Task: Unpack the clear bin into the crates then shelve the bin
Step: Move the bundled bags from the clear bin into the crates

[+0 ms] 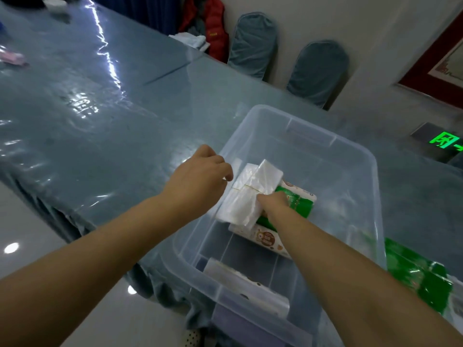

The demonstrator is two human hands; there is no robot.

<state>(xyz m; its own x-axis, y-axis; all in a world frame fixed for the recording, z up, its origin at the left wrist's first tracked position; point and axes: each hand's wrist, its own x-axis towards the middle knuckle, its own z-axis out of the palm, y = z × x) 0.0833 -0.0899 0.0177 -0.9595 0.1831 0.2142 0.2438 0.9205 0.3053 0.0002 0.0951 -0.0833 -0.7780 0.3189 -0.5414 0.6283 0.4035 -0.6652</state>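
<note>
Two hands: both reach into the bin, which stands on the table at its near corner.
Bin: clear plastic, rectangular, rounded rim, no lid on it; its walls are see-through, so the blue table cover shows through them.
Bin contents: white packs near the bin's left wall, a green pack just right of them, a cartoon-printed pack under both, and one more wrapped pack by the bin's near wall.
White packs: glossy clear wrap, several blocks lying together, tilted up toward the bin's far side.
Right hand: inside the bin, fingers clenched at the seam where the white packs meet the green pack; which of the two it grips, I cannot tell.
Left hand: at the bin's left rim, fingers curled loosely just beside the white packs; whether it touches them I cannot tell.
Outside the bin: green wrapping lies on the table to the bin's right.
Table: covered in shiny blue sheet, stretching away left of the bin.
Beyond the bin: two blue-covered chairs against the wall, and a red jacket further left.
</note>
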